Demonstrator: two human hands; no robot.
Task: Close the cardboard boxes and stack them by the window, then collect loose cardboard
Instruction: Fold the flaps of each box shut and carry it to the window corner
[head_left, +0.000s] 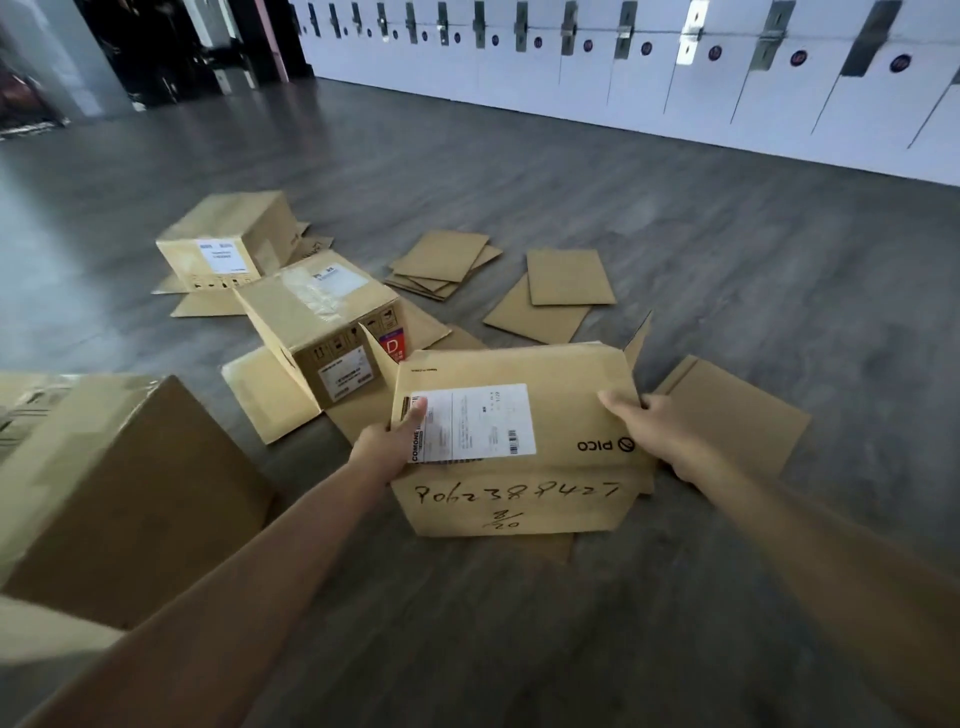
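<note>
Two hands on one box, head view only. Left hand (397, 441) grips PICO box (519, 447) at left edge, thumb on white label (478, 423), other fingers hidden behind. Right hand (657, 431) grips right edge, thumb on top, fingers curled around the side. Guessing grip on opposite edges is for folding flaps shut; side flaps stick up. Box sits on floor (675, 208) near middle, close to me. Arms stretched forward and down. Two more boxes (317, 322) behind-left, loose cardboard sheets (566, 278) scattered beyond.
</note>
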